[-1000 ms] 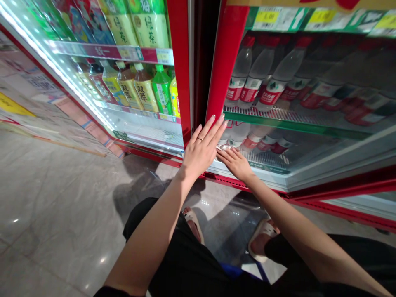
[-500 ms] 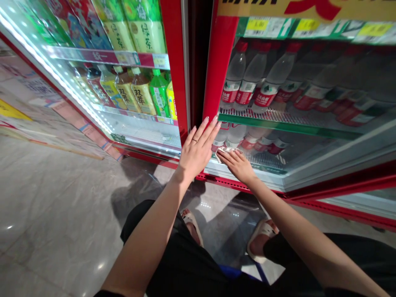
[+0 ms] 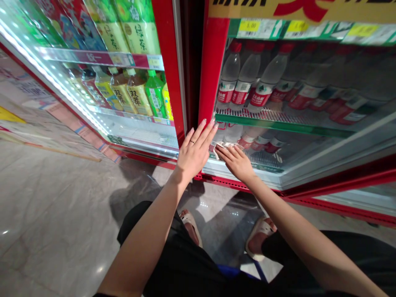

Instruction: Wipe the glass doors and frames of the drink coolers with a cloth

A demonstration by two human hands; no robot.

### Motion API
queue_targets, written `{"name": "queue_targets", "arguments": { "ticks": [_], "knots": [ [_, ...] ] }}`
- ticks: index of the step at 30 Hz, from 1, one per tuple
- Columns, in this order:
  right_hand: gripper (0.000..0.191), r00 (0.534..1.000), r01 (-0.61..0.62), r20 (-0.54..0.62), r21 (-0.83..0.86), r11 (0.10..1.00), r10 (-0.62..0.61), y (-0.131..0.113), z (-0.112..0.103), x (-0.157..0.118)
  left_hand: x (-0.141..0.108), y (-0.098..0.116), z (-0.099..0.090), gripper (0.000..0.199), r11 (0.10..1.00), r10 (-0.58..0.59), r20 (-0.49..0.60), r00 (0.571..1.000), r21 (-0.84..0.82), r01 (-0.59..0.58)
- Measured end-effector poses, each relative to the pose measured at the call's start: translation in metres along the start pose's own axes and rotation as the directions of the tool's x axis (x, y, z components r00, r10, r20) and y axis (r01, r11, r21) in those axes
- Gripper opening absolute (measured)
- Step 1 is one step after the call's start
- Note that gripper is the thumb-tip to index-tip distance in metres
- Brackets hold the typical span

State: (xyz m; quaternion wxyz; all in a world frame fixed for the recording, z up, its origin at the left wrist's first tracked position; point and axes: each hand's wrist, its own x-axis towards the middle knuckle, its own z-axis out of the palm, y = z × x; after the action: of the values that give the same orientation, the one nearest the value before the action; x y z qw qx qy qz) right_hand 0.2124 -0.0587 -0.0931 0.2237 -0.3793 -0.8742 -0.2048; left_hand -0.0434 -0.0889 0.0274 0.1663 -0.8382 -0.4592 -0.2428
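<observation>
My left hand (image 3: 192, 156), with a ring on one finger, lies flat with its fingers stretched out on the red frame (image 3: 213, 53) of the right-hand drinks fridge. Its fingertips reach the edge of the glass. Just to the right, my right hand (image 3: 239, 164) presses a crumpled white cloth (image 3: 228, 144) against the lower left part of the glass. Most of the cloth is hidden under the fingers. Behind the glass, red-capped water bottles (image 3: 259, 93) stand on a shelf with a green front edge (image 3: 284, 123), and more bottles stand below it.
Left of a dark gap, a second fridge (image 3: 168, 62) holds tea bottles (image 3: 139, 95) and cartons (image 3: 136, 29). At the right, another red frame (image 3: 340, 181) slants outward. My sandalled feet (image 3: 190, 225) are on the grey tiled floor (image 3: 55, 214), close to the fridge base.
My right hand and the cloth have shifted very slightly left on the glass. My left hand keeps its place on the frame. The whole view has moved a little.
</observation>
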Motion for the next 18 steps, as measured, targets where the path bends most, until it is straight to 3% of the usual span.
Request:
{"name": "queue_targets", "arguments": {
  "ticks": [2, 5, 10, 14, 18],
  "knots": [
    [0.083, 1.000, 0.012, -0.014, -0.015, 1.000, -0.012, 0.003, 0.001, -0.010, 0.000, 0.000, 0.000, 0.080, 1.000, -0.001, -0.005, 1.000, 0.001, 0.001],
    [0.084, 0.997, -0.068, -0.046, -0.036, 0.997, 0.066, 0.006, -0.002, -0.017, 0.000, -0.001, -0.001, 0.083, 1.000, 0.001, -0.009, 1.000, -0.011, -0.001],
    [0.084, 0.984, -0.172, -0.050, -0.013, 0.985, 0.172, 0.002, -0.010, 0.000, -0.001, -0.002, 0.000, 0.085, 1.000, 0.006, -0.004, 1.000, -0.024, -0.006],
    [0.083, 0.999, -0.042, -0.007, -0.008, 0.999, 0.042, -0.004, -0.006, 0.007, -0.001, -0.001, 0.001, 0.082, 1.000, 0.006, -0.008, 1.000, -0.015, -0.006],
    [0.082, 0.998, 0.061, -0.003, -0.017, 0.998, -0.061, -0.001, -0.001, -0.008, -0.001, -0.001, 0.001, 0.080, 1.000, 0.005, 0.001, 1.000, -0.017, -0.005]
  ]
}}
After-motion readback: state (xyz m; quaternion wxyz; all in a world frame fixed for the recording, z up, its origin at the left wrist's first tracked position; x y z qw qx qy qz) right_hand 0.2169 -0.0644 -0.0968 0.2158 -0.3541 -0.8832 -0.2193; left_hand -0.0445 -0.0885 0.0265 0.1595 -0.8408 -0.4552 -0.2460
